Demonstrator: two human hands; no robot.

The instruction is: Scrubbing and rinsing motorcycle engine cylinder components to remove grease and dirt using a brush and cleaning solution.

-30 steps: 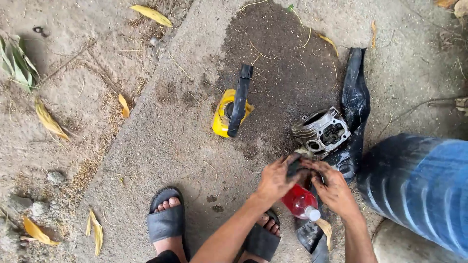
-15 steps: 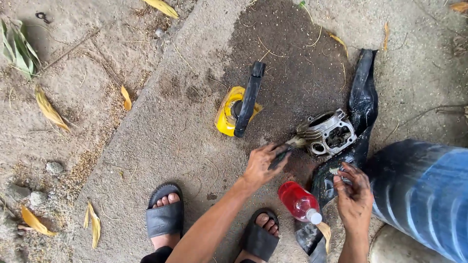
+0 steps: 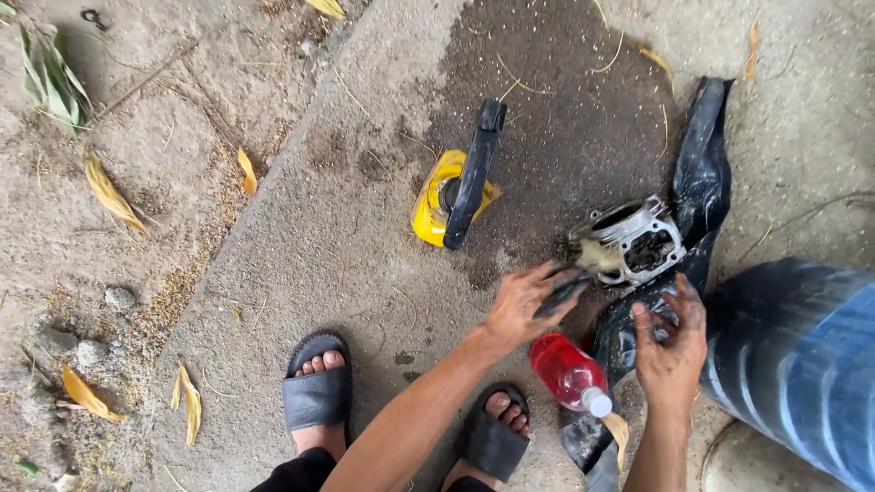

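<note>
My left hand (image 3: 521,305) grips the dark handle of a paintbrush (image 3: 592,260). The brush's pale bristles touch the near side of a grey metal engine cylinder (image 3: 638,239). That cylinder rests on a crumpled black plastic sheet (image 3: 702,173). My right hand (image 3: 672,351) hovers with its fingers spread over the sheet's lower part, just right of a red plastic bottle (image 3: 565,372). The bottle has a white cap and lies on its side between my two hands.
A yellow container (image 3: 433,205) with a black handle (image 3: 474,173) laid across it sits on a dark wet patch of concrete. A large blue rounded object (image 3: 802,364) fills the lower right. My sandalled feet (image 3: 317,394) are below. Dry leaves and stones lie on the dirt at the left.
Both hands were together at the red bottle. The left hand has since moved up with the brush to the cylinder, and the right hand has let go of the bottle and shifted right.
</note>
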